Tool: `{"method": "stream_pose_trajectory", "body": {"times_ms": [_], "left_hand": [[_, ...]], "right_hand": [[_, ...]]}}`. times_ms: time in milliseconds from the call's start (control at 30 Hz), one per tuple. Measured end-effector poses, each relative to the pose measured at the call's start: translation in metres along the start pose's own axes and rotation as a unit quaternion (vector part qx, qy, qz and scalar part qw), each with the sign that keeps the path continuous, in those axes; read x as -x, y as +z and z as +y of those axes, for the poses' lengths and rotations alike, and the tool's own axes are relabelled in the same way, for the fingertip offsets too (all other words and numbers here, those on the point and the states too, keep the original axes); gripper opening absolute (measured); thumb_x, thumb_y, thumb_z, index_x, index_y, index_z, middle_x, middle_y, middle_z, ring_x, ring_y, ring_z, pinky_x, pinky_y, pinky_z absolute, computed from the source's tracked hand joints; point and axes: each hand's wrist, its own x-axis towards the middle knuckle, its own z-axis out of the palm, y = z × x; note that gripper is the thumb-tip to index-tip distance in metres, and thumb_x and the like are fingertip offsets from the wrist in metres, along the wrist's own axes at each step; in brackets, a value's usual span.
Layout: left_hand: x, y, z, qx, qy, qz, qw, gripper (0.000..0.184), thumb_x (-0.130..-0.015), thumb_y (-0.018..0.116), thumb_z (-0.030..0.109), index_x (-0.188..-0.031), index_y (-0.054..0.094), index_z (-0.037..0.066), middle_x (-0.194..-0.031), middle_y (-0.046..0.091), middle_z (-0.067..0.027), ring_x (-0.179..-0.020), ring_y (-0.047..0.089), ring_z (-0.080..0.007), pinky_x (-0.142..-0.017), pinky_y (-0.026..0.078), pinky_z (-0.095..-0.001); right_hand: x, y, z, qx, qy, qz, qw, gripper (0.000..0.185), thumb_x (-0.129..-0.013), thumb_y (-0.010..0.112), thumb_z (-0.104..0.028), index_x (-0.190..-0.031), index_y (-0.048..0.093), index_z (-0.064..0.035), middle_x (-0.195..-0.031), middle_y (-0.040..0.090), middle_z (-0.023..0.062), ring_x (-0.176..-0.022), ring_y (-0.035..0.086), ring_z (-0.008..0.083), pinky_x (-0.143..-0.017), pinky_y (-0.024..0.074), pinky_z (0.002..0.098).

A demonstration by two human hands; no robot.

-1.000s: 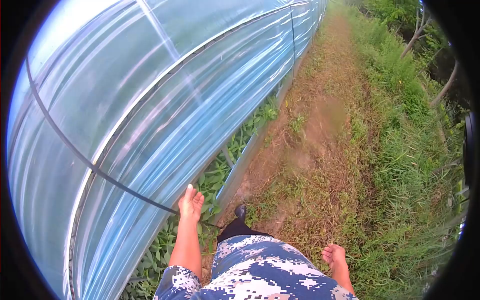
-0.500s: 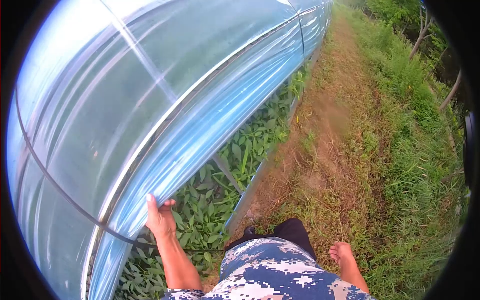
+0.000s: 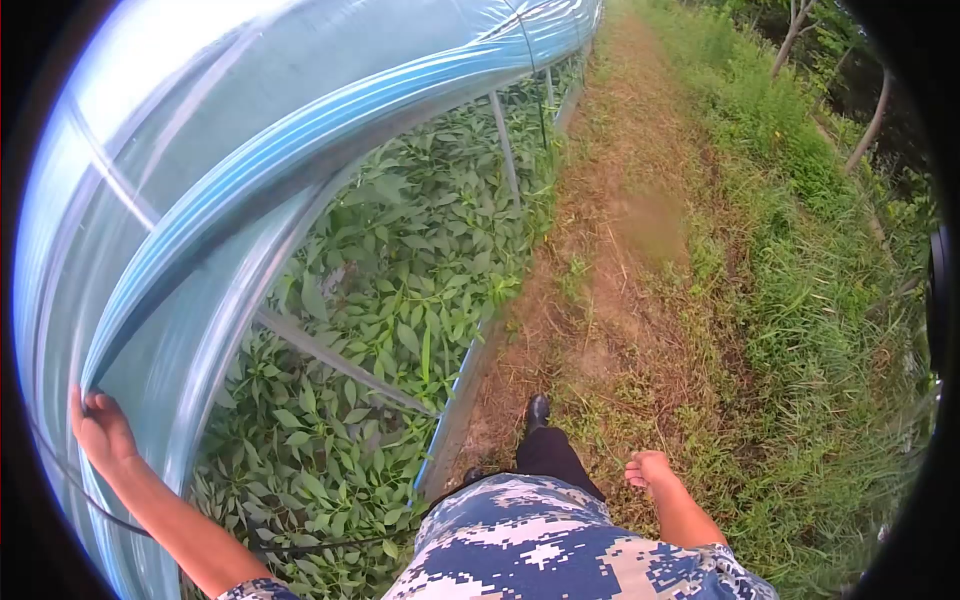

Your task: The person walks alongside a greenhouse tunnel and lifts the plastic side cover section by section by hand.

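At the far left, my left hand [image 3: 104, 435] is raised against the clear plastic film [image 3: 230, 160] of a greenhouse tunnel. Its thumb lies on one side of the film's gathered bluish edge and its fingers curl on the other. That edge sweeps in folds from the hand up toward the back, with an opening below it. Leafy green plants [image 3: 400, 270] show through the opening. My right hand [image 3: 650, 469] hangs low beside my body over the path, fingers curled in, and I see nothing in it.
A slanting metal bar [image 3: 345, 365] and an upright post [image 3: 505, 150] stand among the plants. A low edging strip [image 3: 452, 400] borders the dirt path [image 3: 590, 320]. Dark cord [image 3: 330, 545] crosses near my left arm. Grass [image 3: 800, 380] and thin trees [image 3: 872, 120] line the right side.
My left hand has moved left and outward with the film's edge, which is now higher, widening the opening over the plants. My right hand has shifted slightly left and up, and one foot has come forward.
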Motion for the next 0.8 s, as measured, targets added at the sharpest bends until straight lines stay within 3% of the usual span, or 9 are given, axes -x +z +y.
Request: {"method": "stream_pose_trajectory", "body": {"times_ms": [133,200,267,300,367,567,633,700,800], "left_hand": [[-0.024,-0.055,-0.001,-0.040,-0.001,-0.015,0.999,0.017,-0.094,0.056,0.009,-0.102,0.055,-0.005,-0.081,0.052,-0.0094,-0.071,0.052,-0.0165,-0.066,0.051,-0.0238],[-0.008,-0.047,-0.022,-0.286,0.117,-0.011,0.951,0.029,-0.096,0.055,0.012,-0.117,0.050,-0.008,-0.105,0.052,-0.0193,-0.094,0.054,-0.0224,-0.085,0.050,-0.0296],[0.107,0.053,-0.063,-0.283,0.202,0.058,0.936,0.045,-0.097,0.052,0.014,-0.132,0.038,-0.012,-0.130,0.041,-0.0288,-0.121,0.045,-0.0309,-0.105,0.041,-0.0372],[0.150,0.109,-0.081,-0.062,0.149,0.094,0.982,0.053,-0.098,0.050,0.015,-0.138,0.030,-0.013,-0.140,0.033,-0.0323,-0.132,0.036,-0.0355,-0.113,0.034,-0.0410],[0.181,0.118,-0.124,-0.096,0.173,0.043,0.979,0.054,-0.100,0.040,0.019,-0.139,0.024,-0.015,-0.142,0.029,-0.0339,-0.133,0.035,-0.0397,-0.116,0.030,-0.0423],[0.294,0.300,-0.270,-0.179,-0.015,-0.097,0.979,0.055,-0.097,0.045,0.020,-0.139,0.028,-0.013,-0.141,0.035,-0.0324,-0.132,0.038,-0.0392,-0.111,0.036,-0.0444],[0.324,0.327,-0.309,-0.209,-0.104,-0.239,0.942,0.054,-0.095,0.051,0.017,-0.138,0.033,-0.008,-0.139,0.041,-0.0277,-0.125,0.048,-0.0349,-0.103,0.046,-0.0409],[0.350,0.350,-0.340,-0.197,-0.222,-0.267,0.917,0.046,-0.091,0.056,0.008,-0.134,0.042,-0.003,-0.135,0.046,-0.0222,-0.108,0.061,-0.0276,-0.086,0.056,-0.0342],[0.365,0.363,-0.382,-0.200,-0.340,-0.235,0.888,0.033,-0.090,0.060,0.007,-0.121,0.052,0.000,-0.124,0.056,-0.0158,-0.092,0.066,-0.0190,-0.073,0.057,-0.0281]], "right_hand": [[-0.028,-0.001,-0.042,-0.013,-0.003,-0.023,1.000,0.019,-0.092,0.055,-0.019,-0.103,0.059,-0.0037,-0.087,0.066,0.0091,-0.068,0.065,0.0189,-0.058,0.0528,0.0326],[-0.053,-0.002,-0.049,-0.013,0.007,-0.024,1.000,0.019,-0.092,0.055,-0.019,-0.102,0.059,-0.0039,-0.086,0.066,0.0090,-0.068,0.065,0.0187,-0.058,0.0528,0.0322],[-0.073,-0.002,-0.063,-0.005,0.012,-0.017,1.000,0.018,-0.093,0.055,-0.019,-0.100,0.059,-0.0041,-0.087,0.066,0.0089,-0.068,0.065,0.0183,-0.058,0.0528,0.0319],[-0.086,-0.005,-0.066,-0.011,0.020,-0.018,1.000,0.018,-0.093,0.055,-0.019,-0.100,0.059,-0.0041,-0.087,0.066,0.0089,-0.068,0.065,0.0183,-0.058,0.0528,0.0319],[-0.113,-0.011,-0.074,-0.029,0.038,-0.027,0.999,0.017,-0.093,0.055,-0.019,-0.102,0.059,-0.0044,-0.088,0.066,0.0088,-0.068,0.065,0.0184,-0.059,0.0527,0.0326],[-0.153,-0.051,-0.124,-0.074,0.071,-0.014,0.995,0.018,-0.092,0.053,-0.018,-0.104,0.060,-0.0061,-0.089,0.066,0.0085,-0.071,0.065,0.0192,-0.061,0.0527,0.0342],[-0.170,-0.070,-0.135,-0.090,0.078,-0.006,0.993,0.019,-0.092,0.053,-0.019,-0.105,0.060,-0.0062,-0.088,0.067,0.0084,-0.071,0.065,0.0193,-0.062,0.0525,0.0342],[-0.175,-0.088,-0.154,-0.105,0.075,0.010,0.992,0.019,-0.092,0.054,-0.019,-0.104,0.060,-0.0057,-0.088,0.067,0.0084,-0.070,0.065,0.0195,-0.061,0.0526,0.0348],[-0.183,-0.099,-0.182,-0.085,0.063,0.031,0.994,0.017,-0.093,0.054,-0.017,-0.101,0.061,-0.0051,-0.085,0.067,0.0080,-0.069,0.065,0.0185,-0.058,0.0519,0.0330]]}}
